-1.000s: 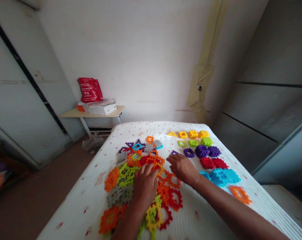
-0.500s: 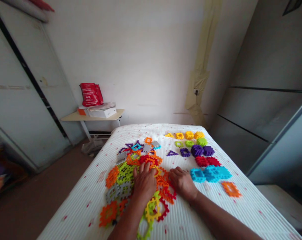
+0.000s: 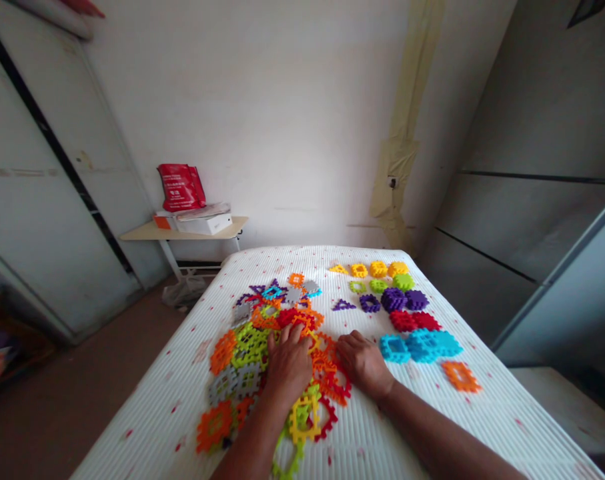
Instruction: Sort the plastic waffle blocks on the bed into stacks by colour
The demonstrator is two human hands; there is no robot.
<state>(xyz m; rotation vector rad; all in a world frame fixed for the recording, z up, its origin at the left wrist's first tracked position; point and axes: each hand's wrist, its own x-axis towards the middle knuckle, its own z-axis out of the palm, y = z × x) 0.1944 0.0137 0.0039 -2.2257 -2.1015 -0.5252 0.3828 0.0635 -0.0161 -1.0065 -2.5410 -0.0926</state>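
A mixed heap of plastic interlocking pieces point(image 3: 252, 343), with toothed edges, covers the left and middle of the ribbed white bedding. My left hand point(image 3: 289, 360) lies palm down on the heap, fingers apart, touching red and orange pieces. At the heap's right edge, my right hand point(image 3: 365, 363) rests with its fingers curled together against orange and red pieces. What its fingertips hold, if anything, is hidden. Nearest my wrists are a yellow square frame point(image 3: 305, 419) and a green ring-like piece point(image 3: 288, 460).
Pieces grouped by colour sit on the right: yellow stacks point(image 3: 378, 269), green ones point(image 3: 403, 282), purple stacks point(image 3: 394, 299), red ones point(image 3: 415, 321) and blue stacks point(image 3: 427, 345). One orange square frame point(image 3: 461, 377) lies nearer. A side table point(image 3: 137, 233) carries a red bag point(image 3: 181, 187).
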